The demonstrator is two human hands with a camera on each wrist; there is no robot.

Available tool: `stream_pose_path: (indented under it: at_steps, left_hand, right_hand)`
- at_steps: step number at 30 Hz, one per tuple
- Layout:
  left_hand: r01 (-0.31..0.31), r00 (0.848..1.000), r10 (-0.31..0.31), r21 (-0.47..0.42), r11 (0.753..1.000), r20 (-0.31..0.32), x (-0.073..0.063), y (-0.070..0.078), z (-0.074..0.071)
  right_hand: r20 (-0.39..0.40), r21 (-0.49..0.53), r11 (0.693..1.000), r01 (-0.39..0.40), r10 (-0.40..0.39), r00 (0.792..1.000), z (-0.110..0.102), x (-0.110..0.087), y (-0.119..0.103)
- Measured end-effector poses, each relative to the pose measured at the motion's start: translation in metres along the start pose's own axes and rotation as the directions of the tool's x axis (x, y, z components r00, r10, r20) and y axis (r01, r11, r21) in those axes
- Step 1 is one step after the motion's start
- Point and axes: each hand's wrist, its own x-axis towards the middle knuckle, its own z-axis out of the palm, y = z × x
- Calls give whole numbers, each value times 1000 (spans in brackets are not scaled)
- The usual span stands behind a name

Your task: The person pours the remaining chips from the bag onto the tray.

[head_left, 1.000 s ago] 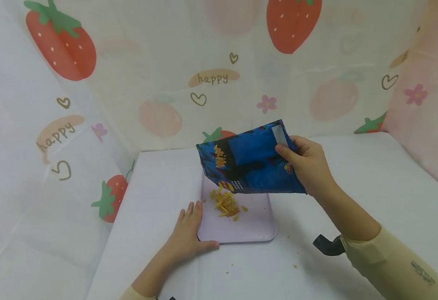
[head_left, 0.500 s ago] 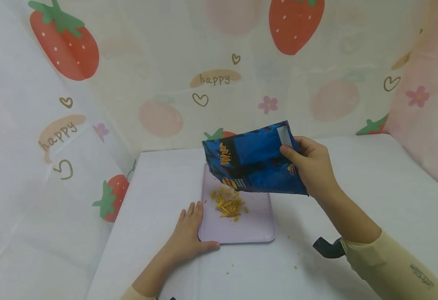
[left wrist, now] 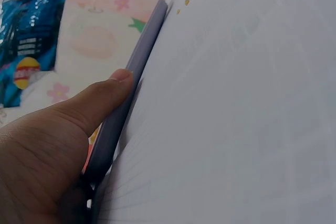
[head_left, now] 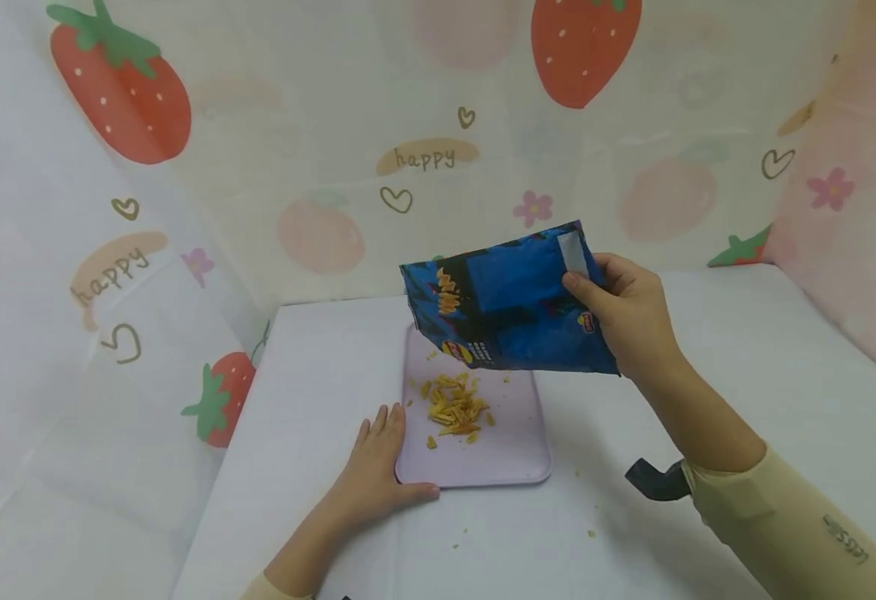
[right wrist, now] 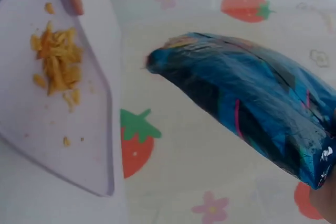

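My right hand (head_left: 636,312) pinches a blue snack bag (head_left: 516,304) by its right end, thumb on the near face. The bag hangs tilted over the far part of a pale purple tray (head_left: 483,462), its left end lower and above the food. A small heap of yellow chip sticks (head_left: 454,408) lies on the tray, with a few pieces scattered around. At the tray's near left corner my left hand (head_left: 373,467) rests with fingers straight along the left edge and thumb along the front edge. The left wrist view shows that thumb (left wrist: 107,93) against the tray's side.
The tray stands on a white-covered table (head_left: 317,358). Small crumbs (head_left: 591,533) are scattered on the cloth in front of the tray. A cloth backdrop (head_left: 422,100) printed with strawberries rises behind the table and along both sides.
The right hand has lifted the snack bag slightly. More chip pieces show on the tray, including one near the front of the heap. The left hand has stayed in place.
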Motion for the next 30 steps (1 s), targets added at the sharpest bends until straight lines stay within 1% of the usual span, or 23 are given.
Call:
stream_pose_path:
  at_steps: [3, 6, 7, 10, 13, 16, 18, 23, 25, 27, 30]
  left_hand:
    - [-5, 1000, 5, -10, 1000, -18, 0, 0, -1]
    - [6, 1000, -6, -19, 1000, -24, 1, 0, -2]
    - [12, 1000, -13, -21, 1000, -17, 1, 0, -2]
    - [23, 1000, -23, -20, 1000, -5, 0, 1, -2]
    - [15, 1000, -15, -21, 1000, -15, 0, 1, -1]
    - [10, 1000, -11, -18, 1000, -16, 1, 1, -1]
    - [7, 1000, -7, -14, 1000, -14, 1, 1, -3]
    - [3, 1000, -3, -22, 1000, -18, 1, 0, -3]
    - [1, 1000, -1, -22, 1000, -20, 2, 0, -2]
    - [-6, 1000, 6, -12, 1000, -22, 2, -1, -1]
    - [-11, 1000, 11, 0, 1000, -18, 4, -1, 0]
  right_hand:
    - [47, -30, 1000, 8, -6, 999, 4, 4, 2]
    - [107, -78, 997, 3, 6, 994, 9, 7, 7]
    - [109, -91, 996, -1, 11, 994, 10, 8, 8]
    - [85, -74, 997, 1, 6, 996, 10, 8, 8]
    - [60, -46, 999, 15, -12, 998, 10, 8, 0]
    - [7, -3, 1000, 30, -30, 1000, 8, 6, -9]
    - [9, 0, 999, 41, -41, 999, 9, 6, -10]
    - [70, -77, 997, 31, -25, 997, 15, 9, 4]
    - [54, -88, 996, 20, -15, 998, 14, 8, 6]
    - [35, -74, 997, 14, -12, 999, 11, 7, 5]
    - [12, -52, 999, 0, 1, 1000, 6, 5, -2]
